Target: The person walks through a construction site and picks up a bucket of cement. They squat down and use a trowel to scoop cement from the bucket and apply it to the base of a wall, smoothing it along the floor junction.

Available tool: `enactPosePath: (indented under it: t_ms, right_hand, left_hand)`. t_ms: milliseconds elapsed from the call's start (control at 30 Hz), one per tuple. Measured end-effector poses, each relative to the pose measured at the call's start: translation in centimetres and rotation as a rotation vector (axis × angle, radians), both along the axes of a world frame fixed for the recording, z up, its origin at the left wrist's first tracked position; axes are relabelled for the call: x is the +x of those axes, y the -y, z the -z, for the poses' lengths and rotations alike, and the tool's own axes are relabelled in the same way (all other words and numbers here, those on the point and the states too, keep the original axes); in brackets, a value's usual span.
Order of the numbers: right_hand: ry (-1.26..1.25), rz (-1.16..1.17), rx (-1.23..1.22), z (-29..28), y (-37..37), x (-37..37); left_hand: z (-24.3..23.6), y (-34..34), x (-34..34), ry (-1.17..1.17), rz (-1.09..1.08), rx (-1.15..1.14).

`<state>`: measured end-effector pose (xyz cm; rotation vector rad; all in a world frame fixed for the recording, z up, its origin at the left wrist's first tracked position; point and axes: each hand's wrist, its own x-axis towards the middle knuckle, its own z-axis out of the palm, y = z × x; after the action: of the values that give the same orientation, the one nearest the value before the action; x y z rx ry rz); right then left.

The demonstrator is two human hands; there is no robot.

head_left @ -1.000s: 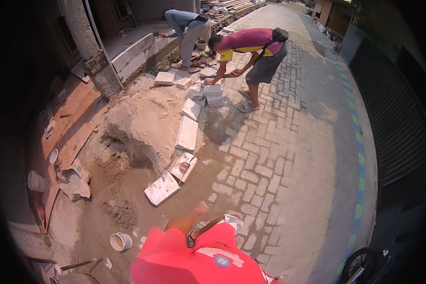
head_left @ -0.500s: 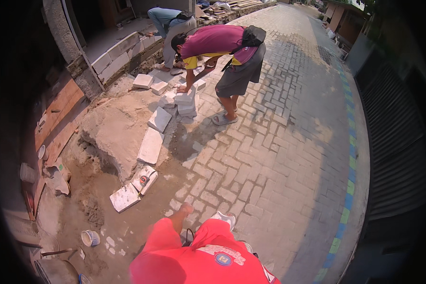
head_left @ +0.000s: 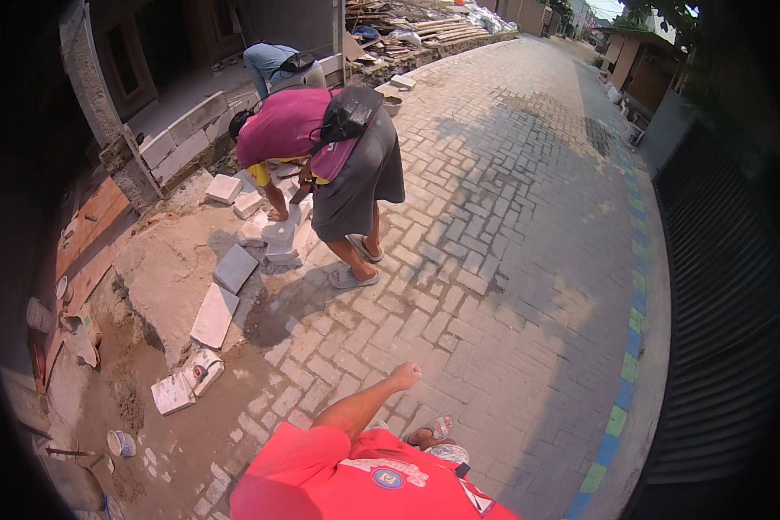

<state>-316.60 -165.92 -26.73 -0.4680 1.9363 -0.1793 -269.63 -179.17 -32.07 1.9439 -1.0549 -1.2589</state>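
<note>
My left hand (head_left: 405, 376) is held out over the paving in front of my red shirt, fingers curled in and nothing seen in them. My right hand does not show. Ahead to the left, a co-worker (head_left: 290, 130) in a maroon shirt bends over a small stack of white blocks (head_left: 282, 232). One of that person's hands presses on the top block; the other is at a dark blade-like tool (head_left: 301, 191). A row of white blocks (head_left: 214, 315) runs toward me from the stack. On a nearer block rests an orange-and-black tape measure (head_left: 200, 373).
A sand heap (head_left: 160, 273) lies left of the blocks. Another person (head_left: 282, 65) stoops by a low block wall (head_left: 182, 139). A white bucket (head_left: 121, 444) stands at lower left. Herringbone paving (head_left: 459, 286) stretches ahead, with a blue-and-green kerb (head_left: 630, 364) and dark ribbed gate (head_left: 719, 286) on the right.
My view has swung right, so the blocks and co-worker sit further left. My left arm has swung forward and up. The co-worker's tool hand has come down closer to the stack.
</note>
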Motion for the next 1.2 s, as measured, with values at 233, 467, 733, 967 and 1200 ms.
enactPosePath:
  t_ms: [233,467,733,967,1200]
  right_hand:
    - [0.127,0.21,-0.084,-2.5,27.8,-8.3]
    - [0.034,0.107,-0.17,-0.3,52.8,-6.8]
    - [0.018,-0.359,0.087,-0.3,70.9,7.6]
    - [0.052,-0.49,0.108,0.8,94.7,18.3]
    - [0.033,-0.563,0.168,1.9,122.7,25.4]
  left_hand:
    - [8.4,-6.2,3.8,0.058,-0.587,0.577]
    - [9.6,-0.4,4.7,0.121,0.111,0.876]
    - [4.7,45.7,13.1,-0.284,-0.744,0.208]
    - [-5.9,77.2,21.4,-0.245,-0.566,-0.202]
    - [7.2,81.6,26.7,0.261,-0.108,0.381]
